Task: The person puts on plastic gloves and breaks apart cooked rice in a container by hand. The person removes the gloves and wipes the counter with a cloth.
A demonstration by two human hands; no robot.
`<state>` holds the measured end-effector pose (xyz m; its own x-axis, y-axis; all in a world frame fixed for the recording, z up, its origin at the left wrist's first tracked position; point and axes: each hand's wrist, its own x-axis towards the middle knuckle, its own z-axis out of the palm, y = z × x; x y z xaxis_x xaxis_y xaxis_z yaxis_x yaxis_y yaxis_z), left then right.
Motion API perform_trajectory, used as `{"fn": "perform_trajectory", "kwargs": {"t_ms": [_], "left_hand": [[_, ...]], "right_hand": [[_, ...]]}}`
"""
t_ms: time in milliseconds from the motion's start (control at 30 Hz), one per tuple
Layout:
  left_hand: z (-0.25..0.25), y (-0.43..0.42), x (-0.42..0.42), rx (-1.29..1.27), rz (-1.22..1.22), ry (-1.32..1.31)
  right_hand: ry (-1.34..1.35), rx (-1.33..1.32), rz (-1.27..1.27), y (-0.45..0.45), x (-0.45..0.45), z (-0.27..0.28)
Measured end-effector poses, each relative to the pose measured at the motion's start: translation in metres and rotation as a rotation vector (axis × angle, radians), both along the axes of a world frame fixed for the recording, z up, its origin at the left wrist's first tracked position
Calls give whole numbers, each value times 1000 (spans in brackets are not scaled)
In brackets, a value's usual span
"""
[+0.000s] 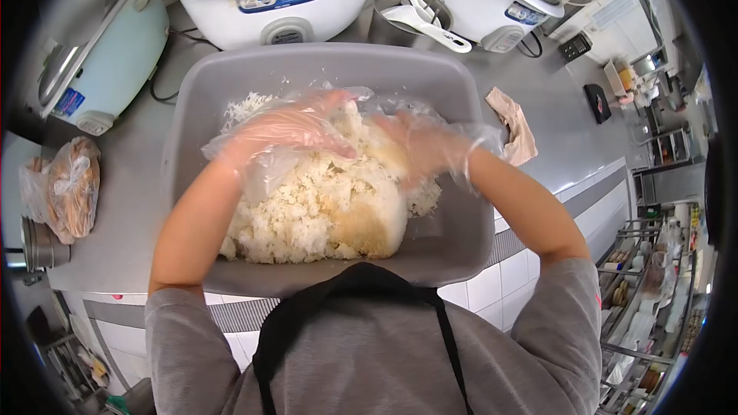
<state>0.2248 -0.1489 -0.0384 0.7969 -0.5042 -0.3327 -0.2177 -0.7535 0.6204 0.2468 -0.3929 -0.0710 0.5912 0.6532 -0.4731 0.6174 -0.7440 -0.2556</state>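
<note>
A big mound of cooked white rice (307, 207), browned on its lower right part, lies in a grey plastic tub (469, 215). Both hands wear clear plastic gloves. My left hand (288, 131) rests over the upper left of the rice, fingers stretched out toward the middle. On the upper right side of the mound is my right hand (423, 142), blurred by motion; its fingers touch the rice, and how they are bent cannot be made out. Loose grains lie in the tub around the mound.
Behind the tub stand white rice cookers (338, 8) and a metal pot (384, 27) with white paddles. A pale green cooker (138, 54) and a bagged brown item (73, 188) are at left. A cloth (511, 127) and a black device (596, 103) lie right.
</note>
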Motion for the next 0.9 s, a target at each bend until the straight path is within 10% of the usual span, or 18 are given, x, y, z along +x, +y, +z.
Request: {"fn": "perform_trajectory", "kwargs": {"t_ms": [100,200,467,600,767,900], "left_hand": [[-36,-30,14,-110,52,-51],[-31,-63,47,389,-47,155],[-127,-28,79,-424,141,325],[-54,-25,36,-722,422,412],[41,-1,-28,-245,433,123],[24,39,-68,-89,181,-123]], "right_hand": [[201,245,-8,-1,39,-23],[223,74,-34,15,39,8],[-83,390,-306,8,27,-21],[-165,687,-283,10,20,-18],[-70,845,-116,39,-13,35],[-200,845,152,65,-32,8]]}}
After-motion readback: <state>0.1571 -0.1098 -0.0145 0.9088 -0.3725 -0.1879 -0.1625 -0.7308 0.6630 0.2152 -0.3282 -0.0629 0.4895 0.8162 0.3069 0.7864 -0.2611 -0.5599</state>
